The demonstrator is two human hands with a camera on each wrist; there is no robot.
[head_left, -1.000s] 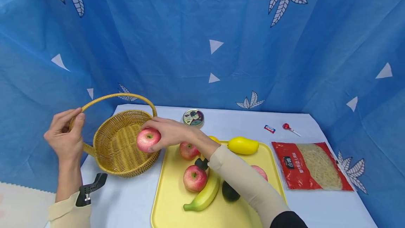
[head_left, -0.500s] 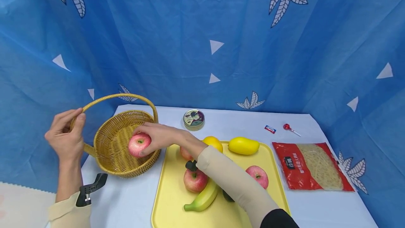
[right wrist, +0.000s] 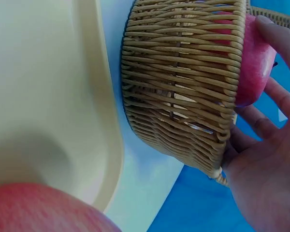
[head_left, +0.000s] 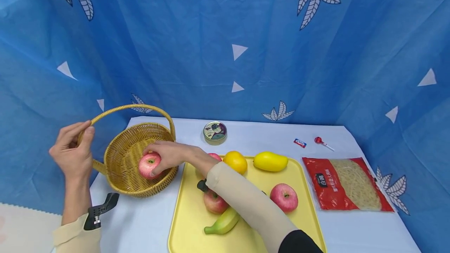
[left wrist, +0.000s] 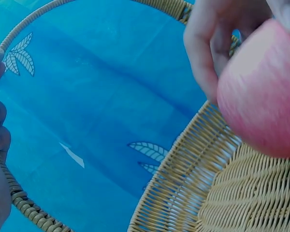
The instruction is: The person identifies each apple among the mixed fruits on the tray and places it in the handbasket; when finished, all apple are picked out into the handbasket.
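Note:
My left hand (head_left: 72, 147) grips the tall handle (head_left: 140, 106) of a round wicker basket (head_left: 116, 155) on the left of the table. A pink-red apple (head_left: 149, 165) is held in my right hand (head_left: 170, 154), thumb on the near side and fingers on the far side. In the head view that apple appears within the basket's opening. From the right wrist, the apple (right wrist: 255, 67) shows partly behind the basket's wall (right wrist: 179, 72), near the rim. Whether it touches the woven bottom cannot be told.
Beside the basket lies a yellow tray (head_left: 190, 218) bearing several apples (head_left: 284, 198), an orange (head_left: 235, 162), a mango (head_left: 270, 161) and a banana (head_left: 223, 221). Behind it stands a round tin (head_left: 215, 132). On the right lie a noodle bag (head_left: 346, 184), a lollipop (head_left: 318, 140) and a small wrapped packet (head_left: 300, 143).
My right hand has carried the apple left and slightly down, farther into the basket's opening. The orange and a right-hand apple are now uncovered by the sleeve. My left hand stays put.

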